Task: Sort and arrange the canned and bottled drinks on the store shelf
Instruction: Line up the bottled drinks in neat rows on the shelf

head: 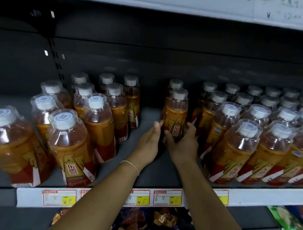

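right hand (182, 144): wraps thumb and fingers round the lower body of a clear plastic bottle (176, 116) of orange-brown drink, white-capped, red-and-gold labelled, taking it from its right and near side. left hand (149, 143): lies flat and relaxed, palm turned toward the same bottle, fingertips at its left flank; cannot tell whether touching or just beside. bottle: stands upright, long axis vertical, on the dark grey metal shelf deck (143, 168), in the bare lane between the left cluster of matching bottles (100, 122) and the right block of matching bottles (253, 140), nearer the right block. seems set for a shift sideways or back into a row, led by the right hand, already on it. hidden: the bottle's base, behind both hands; the right fingertips, behind its body; most of a second matching bottle (175, 84) straight behind it, only cap and shoulder showing. cut off: the right block, at the picture edge. too blurred to read: the red-bordered paper price tags (167, 197) on the shelf lip.
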{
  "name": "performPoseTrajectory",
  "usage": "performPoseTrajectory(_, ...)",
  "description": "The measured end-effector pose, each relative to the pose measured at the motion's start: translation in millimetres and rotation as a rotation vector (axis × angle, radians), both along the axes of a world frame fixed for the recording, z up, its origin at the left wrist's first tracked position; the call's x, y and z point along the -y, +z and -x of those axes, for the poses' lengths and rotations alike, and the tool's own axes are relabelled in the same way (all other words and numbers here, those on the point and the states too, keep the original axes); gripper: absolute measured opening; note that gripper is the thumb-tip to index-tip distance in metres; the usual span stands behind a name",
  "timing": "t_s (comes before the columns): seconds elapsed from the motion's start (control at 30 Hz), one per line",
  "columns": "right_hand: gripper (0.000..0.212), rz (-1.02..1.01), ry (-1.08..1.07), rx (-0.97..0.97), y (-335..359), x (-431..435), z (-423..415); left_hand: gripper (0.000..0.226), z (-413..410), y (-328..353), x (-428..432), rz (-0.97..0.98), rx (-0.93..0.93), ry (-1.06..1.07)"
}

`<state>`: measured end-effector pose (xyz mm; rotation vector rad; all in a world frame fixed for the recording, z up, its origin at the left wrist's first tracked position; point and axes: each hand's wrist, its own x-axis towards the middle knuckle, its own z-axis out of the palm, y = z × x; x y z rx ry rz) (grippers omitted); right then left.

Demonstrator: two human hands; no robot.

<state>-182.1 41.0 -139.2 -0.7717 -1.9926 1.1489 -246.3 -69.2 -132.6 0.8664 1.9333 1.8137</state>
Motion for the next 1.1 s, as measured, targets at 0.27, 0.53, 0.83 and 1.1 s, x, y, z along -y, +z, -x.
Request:
performPoseTrajectory(0.27,0.021,-0.532,-0.024,0.011,10,26,-1,0.027,-31,28,42,-0.037,-0.35,0.268)
performPoseTrajectory(0.53,0.019,-0.327,0.47,-0.179,22,132,0,0.028,-63,66,169,-0.193,-0.938,0.559)
performPoseTrajectory(0.83,0.052,-0.217,0.607,-0.166,10,189,-4,0.036,-55,40,219,-0.005,-0.742,0.8)
performPoseTrajectory(1.1,0.078,-0.186,0.616,-0.036,3,186,-3,0.038,-57,17,209,0.063,-0.467,0.73)
